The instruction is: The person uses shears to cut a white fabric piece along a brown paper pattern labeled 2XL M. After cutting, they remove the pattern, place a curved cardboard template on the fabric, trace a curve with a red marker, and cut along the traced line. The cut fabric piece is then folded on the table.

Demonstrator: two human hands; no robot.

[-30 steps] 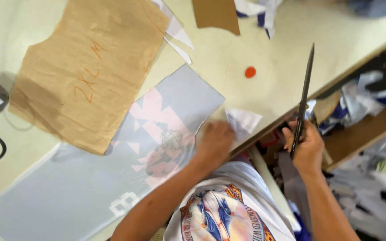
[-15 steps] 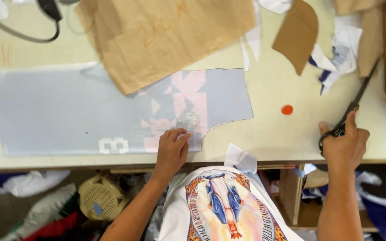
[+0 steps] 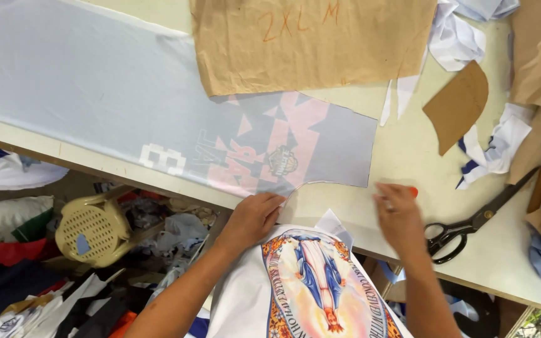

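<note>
A pale grey printed fabric panel (image 3: 126, 112) lies flat on the cream table (image 3: 408, 156), with a pink pattern and a white numeral near its front edge. My left hand (image 3: 253, 219) rests on the panel's front edge, fingers curled against the cloth. My right hand (image 3: 398, 216) hovers empty over the table, fingers spread, partly covering a small orange disc (image 3: 413, 191). Black scissors (image 3: 477, 219) lie on the table just right of that hand. A brown paper pattern (image 3: 311, 40) covers the panel's far side.
A smaller brown paper piece (image 3: 457, 105) and white-and-blue fabric scraps (image 3: 493, 147) lie at the right. More brown paper (image 3: 540, 56) sits far right. Below the table edge stand a beige plastic stool (image 3: 92, 228) and heaps of clothing (image 3: 20, 294).
My right hand has put the scissors down on the table and moved left over the orange disc. The left hand stays on the fabric's front edge.
</note>
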